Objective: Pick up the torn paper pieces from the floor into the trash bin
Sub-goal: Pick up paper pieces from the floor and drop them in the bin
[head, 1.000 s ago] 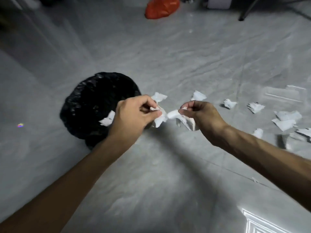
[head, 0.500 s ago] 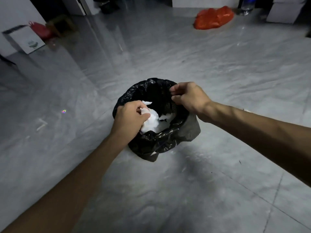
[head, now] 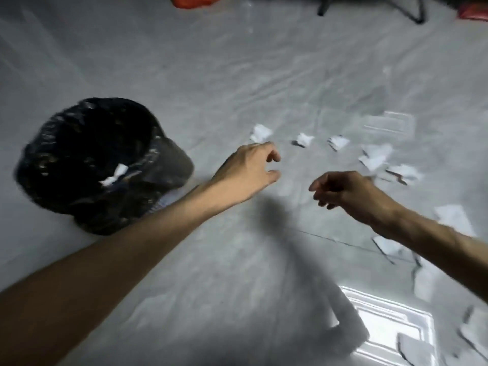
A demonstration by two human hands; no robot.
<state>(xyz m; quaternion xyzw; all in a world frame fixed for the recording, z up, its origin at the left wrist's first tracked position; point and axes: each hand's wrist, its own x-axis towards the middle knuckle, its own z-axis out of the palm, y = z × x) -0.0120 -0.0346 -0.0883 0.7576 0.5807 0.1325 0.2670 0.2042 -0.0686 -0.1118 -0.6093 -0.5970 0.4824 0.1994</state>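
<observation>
two empty hands, left hand (head: 247, 172) and right hand (head: 348, 192), fingers loosely curled apart, one trash bin (head: 87, 165).

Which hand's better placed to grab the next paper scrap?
Left, probably. The left hand is empty, fingers open, right beside the nearest paper scrap. The right hand, also empty, hangs farther from it.

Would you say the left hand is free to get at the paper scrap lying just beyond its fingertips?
Probably yes: the left hand is open and empty, and nothing lies between it and the scrap on the bare floor.
</observation>
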